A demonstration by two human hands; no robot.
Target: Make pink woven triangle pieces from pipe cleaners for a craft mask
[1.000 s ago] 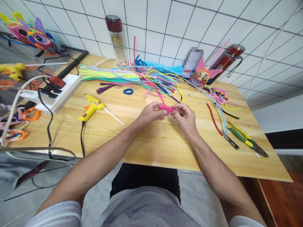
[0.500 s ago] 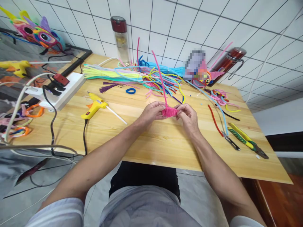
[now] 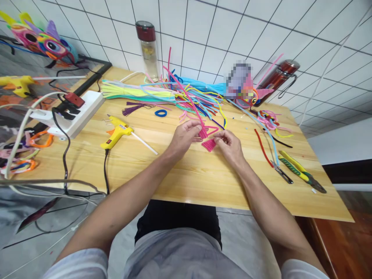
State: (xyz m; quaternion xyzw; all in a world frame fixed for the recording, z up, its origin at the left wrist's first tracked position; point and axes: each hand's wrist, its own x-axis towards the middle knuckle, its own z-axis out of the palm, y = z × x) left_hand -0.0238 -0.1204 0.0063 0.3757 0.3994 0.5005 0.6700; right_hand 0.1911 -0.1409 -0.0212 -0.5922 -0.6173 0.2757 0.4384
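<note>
My left hand is closed on a bright pink pipe cleaner, folded back and forth into a small flat strip at the fingertips. Its long free end rises up and to the left, and a pink bent loop shows just beyond the strip. My right hand pinches a second pink piece, a small flat pleated panel, between thumb and fingers. The two pink pieces are close together above the table, the panel nearer to me. Where exactly the left fingers grip is partly hidden.
Behind my hands lie bundled pipe cleaners and a blue ring. A yellow glue gun and white power strip are left. Pliers and small snips lie right. A bottle stands by the wall.
The pink pieces, held together before, are now apart, with the panel lower in my right hand. The long pink end has swung to the left.
</note>
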